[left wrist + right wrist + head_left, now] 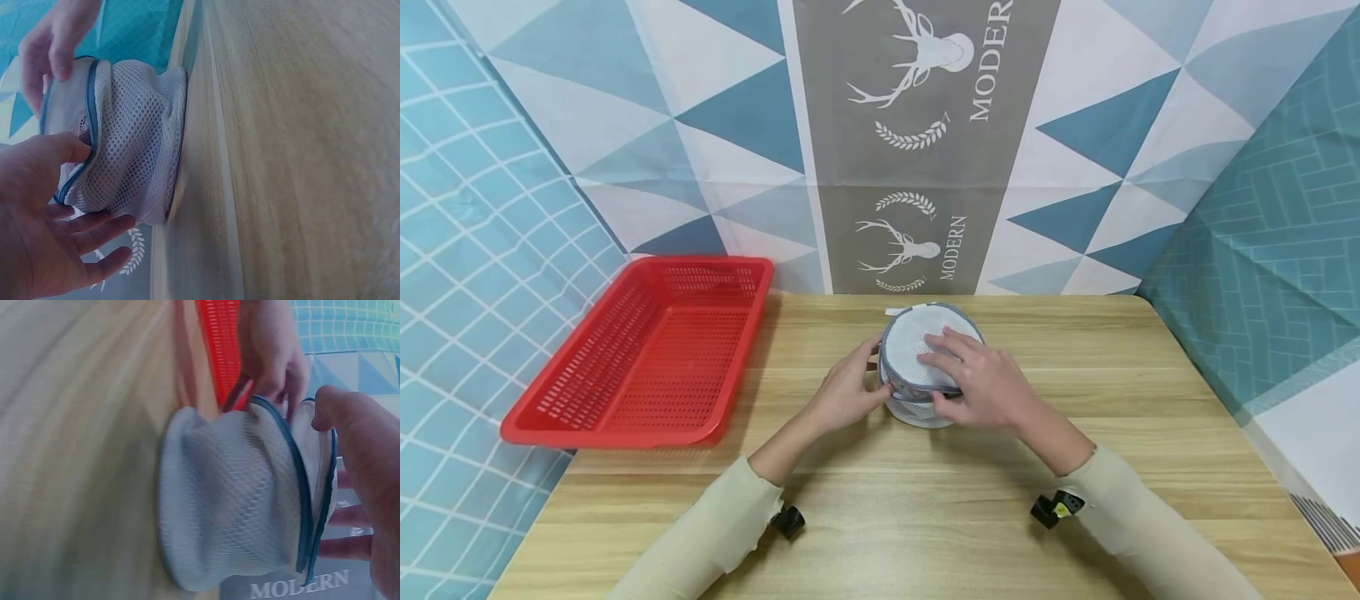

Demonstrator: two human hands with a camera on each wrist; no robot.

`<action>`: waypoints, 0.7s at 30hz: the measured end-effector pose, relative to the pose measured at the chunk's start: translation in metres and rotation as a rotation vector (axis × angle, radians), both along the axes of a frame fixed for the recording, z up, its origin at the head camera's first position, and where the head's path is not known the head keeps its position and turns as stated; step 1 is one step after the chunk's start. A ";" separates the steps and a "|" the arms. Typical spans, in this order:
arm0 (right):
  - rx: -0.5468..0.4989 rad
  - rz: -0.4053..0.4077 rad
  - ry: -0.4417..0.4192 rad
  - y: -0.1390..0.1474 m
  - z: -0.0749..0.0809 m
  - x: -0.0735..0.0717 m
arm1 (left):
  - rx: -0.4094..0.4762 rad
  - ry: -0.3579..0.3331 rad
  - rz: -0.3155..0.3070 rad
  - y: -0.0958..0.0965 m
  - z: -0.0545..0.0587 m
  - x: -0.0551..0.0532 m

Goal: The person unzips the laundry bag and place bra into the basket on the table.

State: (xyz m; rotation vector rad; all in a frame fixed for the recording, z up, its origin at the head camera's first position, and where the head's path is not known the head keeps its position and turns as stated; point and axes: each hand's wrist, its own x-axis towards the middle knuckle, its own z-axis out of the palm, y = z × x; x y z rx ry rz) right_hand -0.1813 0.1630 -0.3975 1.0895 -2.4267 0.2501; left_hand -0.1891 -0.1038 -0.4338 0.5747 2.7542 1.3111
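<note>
A round white mesh laundry bag (pixel 917 342) with blue-grey zipper trim stands on the wooden table. Its lid (pixel 308 434) is partly unzipped, with a gap showing along the rim in the right wrist view. My left hand (pixel 846 392) holds the bag's left side, the thumb at the zipper edge and the fingers spread around the mesh wall (pixel 134 125). On the right, my right hand (pixel 988 383) grips the lid, fingers over its top and thumb at the near rim. Something darker shows through the gap under the lid, but I cannot tell what it is.
A red perforated plastic basket (pixel 730 400) stands at the table's left. Patterned wall coverings (pixel 737 167) rise behind the table and along both sides. A small white tag (pixel 893 312) sticks out behind the bag.
</note>
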 end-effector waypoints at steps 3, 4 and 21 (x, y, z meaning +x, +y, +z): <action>-0.025 0.033 -0.012 0.000 0.012 -0.004 | 0.004 0.010 -0.002 0.000 0.001 0.001; -0.033 0.043 -0.024 -0.001 0.017 -0.006 | 0.005 0.012 -0.002 0.000 0.002 0.001; -0.097 0.067 -0.372 0.005 0.087 -0.056 | 0.005 0.039 -0.010 -0.002 -0.002 0.000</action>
